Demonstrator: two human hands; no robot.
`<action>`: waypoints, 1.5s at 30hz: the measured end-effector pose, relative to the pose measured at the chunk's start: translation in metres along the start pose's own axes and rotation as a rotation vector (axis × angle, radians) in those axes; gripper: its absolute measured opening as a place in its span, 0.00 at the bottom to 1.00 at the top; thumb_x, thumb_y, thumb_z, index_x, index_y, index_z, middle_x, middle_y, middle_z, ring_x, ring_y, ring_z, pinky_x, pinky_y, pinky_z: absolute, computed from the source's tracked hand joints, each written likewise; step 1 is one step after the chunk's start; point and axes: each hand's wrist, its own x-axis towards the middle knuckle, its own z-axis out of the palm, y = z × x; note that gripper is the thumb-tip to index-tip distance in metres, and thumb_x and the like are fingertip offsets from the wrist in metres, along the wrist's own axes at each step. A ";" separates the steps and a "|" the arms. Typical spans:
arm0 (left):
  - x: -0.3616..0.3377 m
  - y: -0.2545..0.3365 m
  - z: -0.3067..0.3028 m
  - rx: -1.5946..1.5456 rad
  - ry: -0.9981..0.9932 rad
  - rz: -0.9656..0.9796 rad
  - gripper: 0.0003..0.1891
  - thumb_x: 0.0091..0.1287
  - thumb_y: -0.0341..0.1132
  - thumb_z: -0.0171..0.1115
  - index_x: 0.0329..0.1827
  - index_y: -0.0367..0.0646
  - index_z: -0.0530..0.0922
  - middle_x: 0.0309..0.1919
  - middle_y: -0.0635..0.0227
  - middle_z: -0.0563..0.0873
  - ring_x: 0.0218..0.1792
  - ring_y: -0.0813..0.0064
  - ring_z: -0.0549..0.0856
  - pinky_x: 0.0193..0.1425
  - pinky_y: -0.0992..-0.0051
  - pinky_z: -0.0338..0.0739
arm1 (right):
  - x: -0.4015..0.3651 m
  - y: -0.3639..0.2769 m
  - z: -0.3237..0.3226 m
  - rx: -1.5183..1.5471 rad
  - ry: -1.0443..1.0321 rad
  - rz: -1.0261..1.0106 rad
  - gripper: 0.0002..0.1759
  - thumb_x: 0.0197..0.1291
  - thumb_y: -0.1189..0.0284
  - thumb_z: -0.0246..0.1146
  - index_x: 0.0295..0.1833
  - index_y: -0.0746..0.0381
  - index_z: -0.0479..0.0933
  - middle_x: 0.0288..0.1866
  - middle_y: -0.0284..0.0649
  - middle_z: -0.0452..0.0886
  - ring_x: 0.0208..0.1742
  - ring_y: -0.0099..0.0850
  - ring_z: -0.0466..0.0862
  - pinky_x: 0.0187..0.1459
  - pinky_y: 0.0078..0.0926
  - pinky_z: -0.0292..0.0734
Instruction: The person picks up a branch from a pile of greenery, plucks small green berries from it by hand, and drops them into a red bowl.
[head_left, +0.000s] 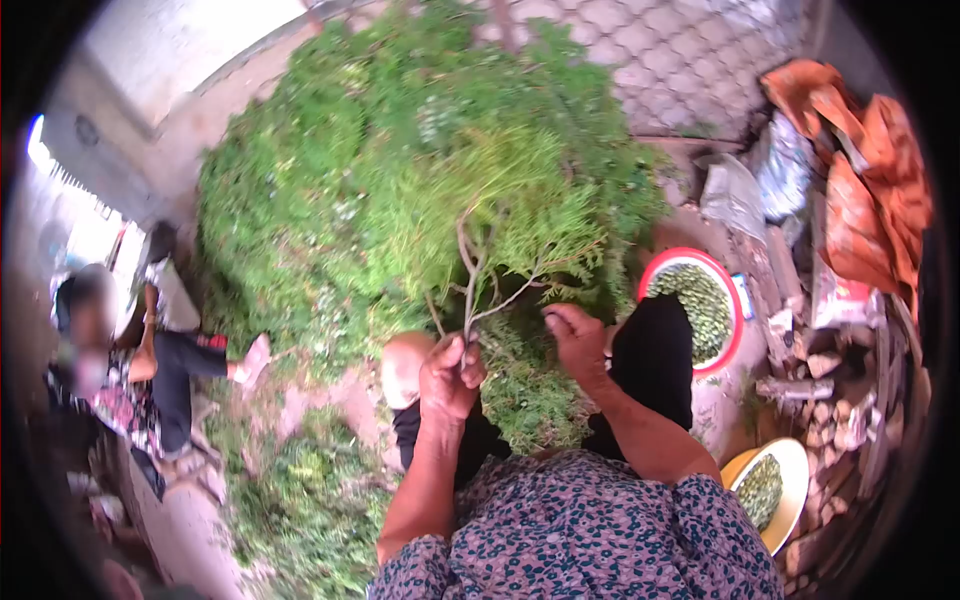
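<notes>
My left hand (450,380) is wrapped round the woody stem of a leafy evergreen branch (468,265), which stands upright in front of me with its feathery green sprays spread at the top. To the right of the stem is my right hand (580,342), thumb and fingers drawn together in a pinch near the branch's lower right twigs. Whatever it holds, if anything, is too small to make out. Behind the held branch rises a large heap of cut green branches (310,170). More greenery (535,405) lies between my knees.
On the right stand a red-rimmed basin (648,275) and a yellow basin (800,480), both with small green pieces inside. Firewood (822,430), plastic bags (785,165) and an orange sack (870,190) line that side. A seated person (180,370) is at left, near another branch pile (310,500).
</notes>
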 end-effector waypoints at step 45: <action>0.054 0.071 -0.023 0.246 0.474 0.329 0.13 0.63 0.37 0.59 0.47 0.39 0.74 0.27 0.72 0.77 0.24 0.81 0.72 0.27 0.82 0.69 | 0.015 0.131 -0.029 0.070 0.066 1.005 0.08 0.58 0.76 0.56 0.41 0.68 0.74 0.26 0.36 0.75 0.22 0.23 0.75 0.20 0.21 0.69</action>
